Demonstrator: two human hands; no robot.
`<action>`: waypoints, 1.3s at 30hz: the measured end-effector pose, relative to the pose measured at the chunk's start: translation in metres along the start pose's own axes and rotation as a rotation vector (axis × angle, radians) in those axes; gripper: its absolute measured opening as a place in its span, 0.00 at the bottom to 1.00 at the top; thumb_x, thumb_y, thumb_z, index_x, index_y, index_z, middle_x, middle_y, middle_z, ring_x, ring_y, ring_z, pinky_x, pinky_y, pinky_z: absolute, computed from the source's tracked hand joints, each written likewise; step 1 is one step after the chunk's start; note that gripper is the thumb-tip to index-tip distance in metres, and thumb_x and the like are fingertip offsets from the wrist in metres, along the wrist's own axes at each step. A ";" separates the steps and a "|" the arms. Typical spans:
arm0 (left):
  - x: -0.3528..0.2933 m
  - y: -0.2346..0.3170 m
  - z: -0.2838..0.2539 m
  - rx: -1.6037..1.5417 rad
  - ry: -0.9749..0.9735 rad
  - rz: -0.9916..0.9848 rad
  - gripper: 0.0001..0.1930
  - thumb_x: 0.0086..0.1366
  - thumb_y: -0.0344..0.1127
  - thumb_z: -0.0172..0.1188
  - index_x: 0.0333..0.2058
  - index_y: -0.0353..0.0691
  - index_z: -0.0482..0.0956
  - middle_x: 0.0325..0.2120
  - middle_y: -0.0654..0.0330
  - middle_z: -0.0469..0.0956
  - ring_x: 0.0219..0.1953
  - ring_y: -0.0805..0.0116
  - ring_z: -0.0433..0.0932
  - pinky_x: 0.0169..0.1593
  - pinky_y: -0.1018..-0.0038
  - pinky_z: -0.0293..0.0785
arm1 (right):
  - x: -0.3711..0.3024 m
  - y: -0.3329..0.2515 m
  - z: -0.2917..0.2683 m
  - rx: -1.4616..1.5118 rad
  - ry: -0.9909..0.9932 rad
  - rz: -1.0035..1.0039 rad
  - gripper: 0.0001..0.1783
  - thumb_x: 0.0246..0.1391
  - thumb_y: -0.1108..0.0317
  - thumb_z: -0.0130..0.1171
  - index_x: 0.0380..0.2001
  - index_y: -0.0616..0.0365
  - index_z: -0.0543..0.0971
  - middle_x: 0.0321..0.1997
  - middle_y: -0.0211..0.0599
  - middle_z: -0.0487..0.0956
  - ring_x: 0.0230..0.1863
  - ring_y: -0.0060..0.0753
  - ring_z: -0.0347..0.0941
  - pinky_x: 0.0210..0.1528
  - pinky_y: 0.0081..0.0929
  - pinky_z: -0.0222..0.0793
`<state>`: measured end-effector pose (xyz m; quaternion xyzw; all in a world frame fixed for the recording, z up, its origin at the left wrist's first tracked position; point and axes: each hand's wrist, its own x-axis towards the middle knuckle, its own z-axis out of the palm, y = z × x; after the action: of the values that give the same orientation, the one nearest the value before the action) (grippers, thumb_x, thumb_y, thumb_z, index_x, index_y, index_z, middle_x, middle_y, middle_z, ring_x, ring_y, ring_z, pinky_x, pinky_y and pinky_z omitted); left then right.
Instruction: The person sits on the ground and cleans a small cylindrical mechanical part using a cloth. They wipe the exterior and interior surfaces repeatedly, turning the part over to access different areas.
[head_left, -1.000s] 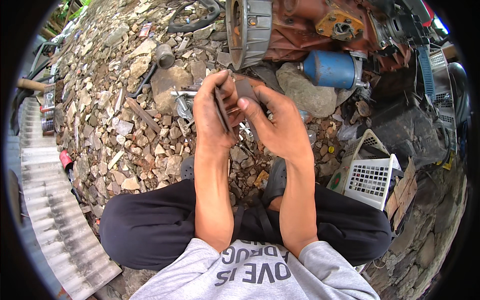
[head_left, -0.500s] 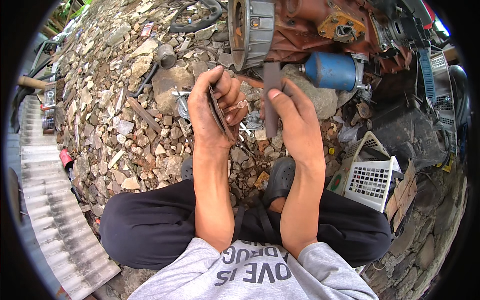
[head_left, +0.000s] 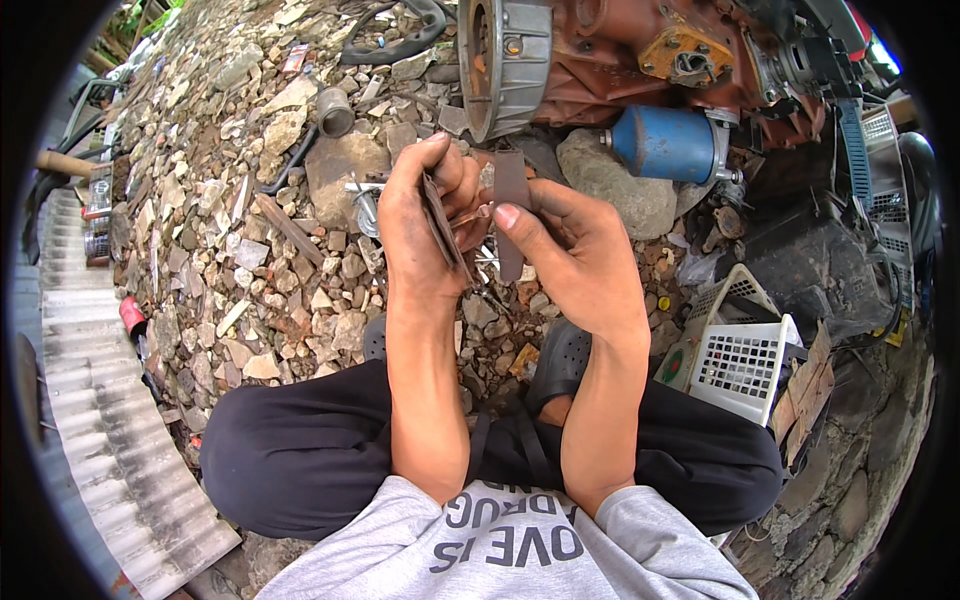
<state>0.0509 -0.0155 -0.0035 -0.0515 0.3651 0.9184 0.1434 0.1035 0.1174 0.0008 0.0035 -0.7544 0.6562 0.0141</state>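
My left hand (head_left: 408, 215) is closed, with a dark, worn folded sheet (head_left: 445, 230) pressed in its palm. A small copper-coloured metal piece (head_left: 481, 213) pokes out from its curled fingers. Between the thumb and fingers of my right hand (head_left: 590, 250) is a brown strip that looks like sandpaper (head_left: 511, 178), held upright. The strip's edge is beside the small metal piece; whether they touch I cannot tell. Several metal tools and parts (head_left: 366, 212) lie on the ground beneath, partly hidden by my hands.
A rusty red engine block (head_left: 620, 75) with a grey round housing (head_left: 520, 60) and a blue canister (head_left: 660, 142) stands ahead. White plastic baskets (head_left: 742, 360) are at the right. Corrugated sheeting (head_left: 95, 370) runs along the left. Loose stones (head_left: 270, 270) cover the ground.
My right hand has moved left with the brown strip, bringing it close to the small metal piece. My left hand stays nearly in place.
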 end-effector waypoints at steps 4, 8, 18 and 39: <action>0.003 0.001 -0.001 -0.088 -0.007 -0.015 0.22 0.67 0.46 0.47 0.14 0.50 0.54 0.10 0.71 0.51 0.10 0.79 0.47 0.12 0.80 0.46 | 0.003 0.009 -0.004 0.010 0.064 -0.038 0.15 0.60 0.69 0.61 0.47 0.67 0.78 0.32 0.31 0.80 0.32 0.15 0.71 0.34 0.17 0.67; 0.007 -0.003 -0.005 -0.150 -0.017 0.001 0.23 0.67 0.47 0.47 0.14 0.50 0.54 0.10 0.71 0.52 0.08 0.78 0.49 0.11 0.81 0.48 | 0.001 0.001 -0.003 0.177 0.150 -0.001 0.15 0.58 0.69 0.63 0.45 0.68 0.79 0.32 0.31 0.80 0.31 0.13 0.70 0.31 0.15 0.66; 0.002 -0.007 0.003 -0.046 0.073 0.014 0.22 0.68 0.47 0.44 0.15 0.49 0.54 0.10 0.71 0.51 0.10 0.79 0.47 0.13 0.80 0.46 | 0.003 -0.005 0.008 0.199 0.092 0.056 0.11 0.59 0.69 0.60 0.38 0.68 0.80 0.26 0.30 0.81 0.30 0.15 0.73 0.29 0.17 0.67; 0.003 -0.023 0.006 -0.120 0.084 0.146 0.21 0.66 0.45 0.46 0.15 0.52 0.54 0.11 0.73 0.51 0.11 0.80 0.46 0.13 0.81 0.45 | 0.009 0.010 0.020 0.047 0.159 0.002 0.14 0.64 0.65 0.52 0.33 0.67 0.75 0.21 0.41 0.77 0.25 0.25 0.74 0.28 0.29 0.68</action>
<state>0.0553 0.0055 -0.0148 -0.0716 0.3179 0.9437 0.0575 0.0937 0.0989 -0.0119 -0.0489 -0.7352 0.6721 0.0734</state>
